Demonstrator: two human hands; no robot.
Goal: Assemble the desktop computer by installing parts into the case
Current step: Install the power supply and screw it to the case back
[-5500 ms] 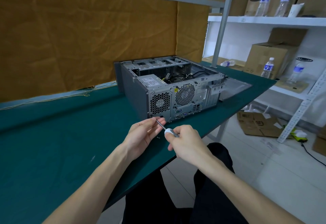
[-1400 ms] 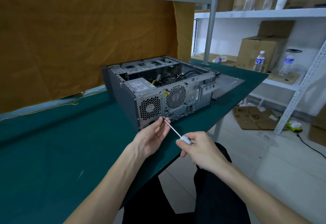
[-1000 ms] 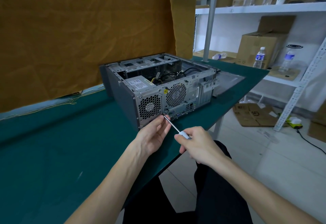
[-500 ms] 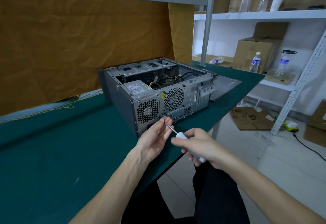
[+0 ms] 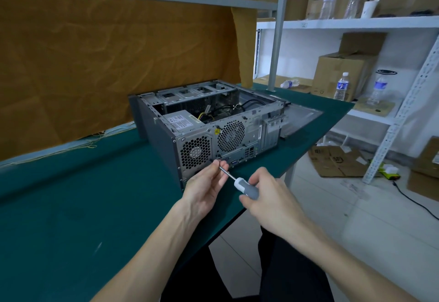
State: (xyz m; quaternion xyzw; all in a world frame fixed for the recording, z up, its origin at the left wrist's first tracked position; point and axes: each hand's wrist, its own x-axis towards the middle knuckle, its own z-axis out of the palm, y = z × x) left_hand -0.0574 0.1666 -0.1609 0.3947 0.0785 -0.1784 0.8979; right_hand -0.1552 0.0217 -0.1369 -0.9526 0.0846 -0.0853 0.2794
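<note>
Green matting [image 5: 71, 206] covered the bench on which the open case [image 5: 209, 121] lay, rear panel toward the person. The screwdriver [image 5: 244, 186] handle was gripped by the right hand [image 5: 268, 197]; its shaft was pinched by the left hand [image 5: 206, 185] at the panel's lower edge. A rear screw was judged in progress; steady axial pressure and rotation would be required next

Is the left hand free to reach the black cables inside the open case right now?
Probably not right away: the left hand is pinching the screwdriver shaft at the case rear. Once it lets go, the open top leaves the cables reachable.
</note>
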